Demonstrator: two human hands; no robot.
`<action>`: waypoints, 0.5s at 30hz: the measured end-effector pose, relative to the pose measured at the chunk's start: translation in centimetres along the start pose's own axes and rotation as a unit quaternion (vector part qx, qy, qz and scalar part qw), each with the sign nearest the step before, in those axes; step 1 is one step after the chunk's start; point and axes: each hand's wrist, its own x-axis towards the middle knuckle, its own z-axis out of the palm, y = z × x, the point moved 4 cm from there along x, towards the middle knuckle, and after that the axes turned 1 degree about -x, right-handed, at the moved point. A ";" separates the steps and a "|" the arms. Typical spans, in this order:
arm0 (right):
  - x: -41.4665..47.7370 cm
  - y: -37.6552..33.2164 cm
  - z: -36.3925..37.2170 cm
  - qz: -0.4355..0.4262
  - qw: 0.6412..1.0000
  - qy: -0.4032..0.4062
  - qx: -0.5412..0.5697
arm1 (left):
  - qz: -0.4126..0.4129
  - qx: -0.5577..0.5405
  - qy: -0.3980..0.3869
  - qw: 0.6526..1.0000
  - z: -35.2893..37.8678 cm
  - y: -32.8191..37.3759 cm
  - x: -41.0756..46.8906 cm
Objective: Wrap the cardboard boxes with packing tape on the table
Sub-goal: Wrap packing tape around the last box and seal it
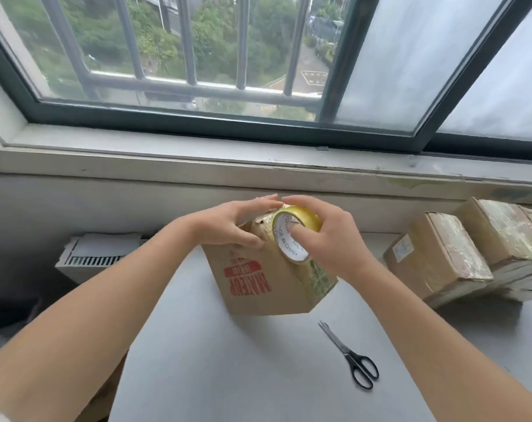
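1. I had the right hand (328,239) gripping the tape roll (299,216). Its fingers curled over the yellow outer band, and one digit hooked into the white core.
2. The roll stood on edge against the top of the cardboard box (258,287), at about 1 o'clock on it. Shiny tape ran down the box's right face below the roll.
3. The left hand (228,223) lay on the box top at about 11 o'clock. Its fingers were straight and spread, the tips close to those of the right hand. The thumb pressed on the near face.
4. The box sat on the grey table (228,370) near the middle of my view, turned corner-on to me. Red print read upside down on its near face.
5. Black-handled scissors (351,359) lay flat on the table at 5 o'clock from the box, apart from it. The blades were together and pointed towards it.
6. At 3 o'clock, taped boxes (441,260) lay side by side, well apart from the held box.
7. At 9 o'clock I saw a white slotted panel (97,254), and at 12 o'clock the barred window (197,56).
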 end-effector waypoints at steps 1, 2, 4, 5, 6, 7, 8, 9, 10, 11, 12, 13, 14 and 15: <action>0.7 -0.1 0.3 0.009 1.000 0.005 -0.012 | -0.001 -0.013 0.023 1.000 -0.3 -0.3 -0.4; 1.4 -0.4 0.6 0.012 0.999 0.005 -0.029 | -0.003 -0.030 0.046 0.998 -0.2 -0.7 -0.8; 2.6 -0.9 1.2 0.012 0.998 0.000 -0.057 | -0.013 -0.076 0.104 0.992 0.5 -1.8 -1.4; 3.1 -1.0 1.6 0.015 0.998 0.000 -0.056 | -0.012 -0.102 0.139 0.985 0.9 -2.4 -1.7; 3.5 -1.3 2.0 0.020 0.999 -0.001 -0.047 | -0.009 -0.118 0.174 0.978 1.3 -2.8 -1.8; 3.9 -1.5 2.3 0.023 0.999 -0.003 -0.041 | -0.008 -0.122 0.209 0.970 1.6 -3.2 -1.9; 4.3 -1.8 2.8 0.022 0.999 -0.005 -0.040 | -0.012 -0.120 0.243 0.962 1.9 -3.6 -1.9; 4.6 -2.1 3.1 0.018 0.999 -0.006 -0.042 | -0.019 -0.117 0.276 0.954 2.1 -4.0 -1.8; 4.9 -2.4 3.5 0.014 0.999 -0.006 -0.043 | -0.027 -0.119 0.300 0.946 2.3 -4.1 -1.6; 5.3 -2.8 3.8 0.012 0.999 -0.006 -0.043 | -0.030 -0.130 0.315 0.940 2.3 -4.3 -1.5; 5.8 -3.2 4.1 0.013 0.999 -0.004 -0.043 | -0.030 -0.147 0.317 0.937 2.3 -4.2 -1.4; 6.5 -3.5 4.3 0.014 0.999 -0.002 -0.043 | -0.025 -0.170 0.310 0.935 2.1 -4.2 -1.2; 7.2 -3.8 4.4 0.018 0.999 0.000 -0.042 | -0.020 -0.195 0.297 0.934 2.0 -4.2 -1.1; 7.9 -4.0 4.4 0.022 0.999 0.002 -0.042 | -0.014 -0.217 0.285 0.934 1.9 -4.3 -1.1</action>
